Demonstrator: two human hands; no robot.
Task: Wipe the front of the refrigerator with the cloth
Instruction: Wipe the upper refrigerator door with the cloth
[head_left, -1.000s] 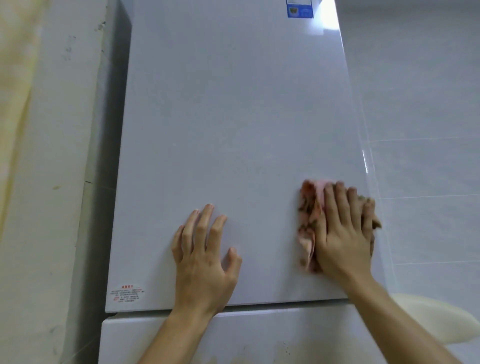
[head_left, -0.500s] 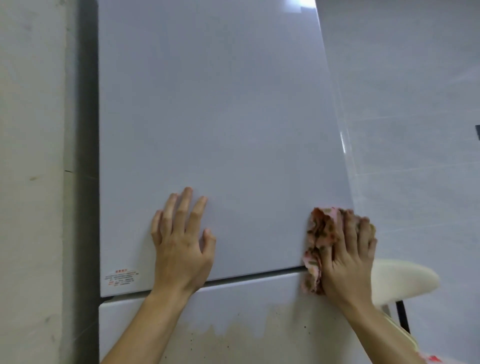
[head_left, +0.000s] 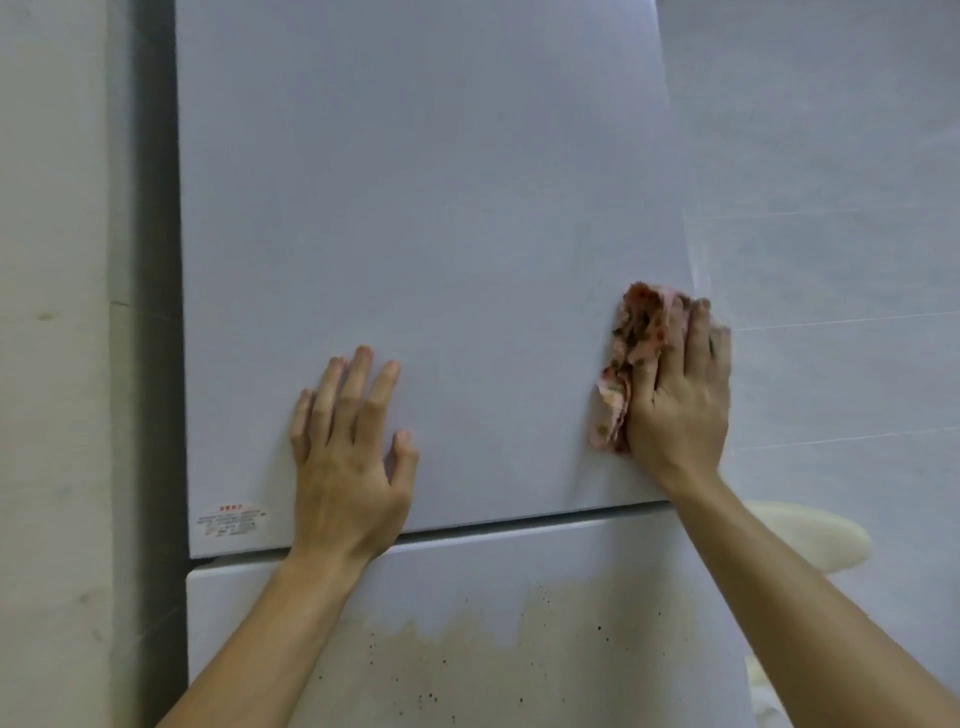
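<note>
Both your hands are on the refrigerator's (head_left: 441, 234) upper door: your left hand (head_left: 353, 457) lies flat, fingers spread, near its bottom edge, while your right hand (head_left: 680, 400) presses the bunched pink cloth (head_left: 631, 358) against the door's right edge.

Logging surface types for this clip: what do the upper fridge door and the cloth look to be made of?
Upper fridge door: smooth, flat pale grey panel with a soft sheen, probably painted metal or glass-faced; the frame cannot settle which.
Cloth: soft woven fabric, pink with darker spots, bunched into folds under the right hand, matte.
</note>
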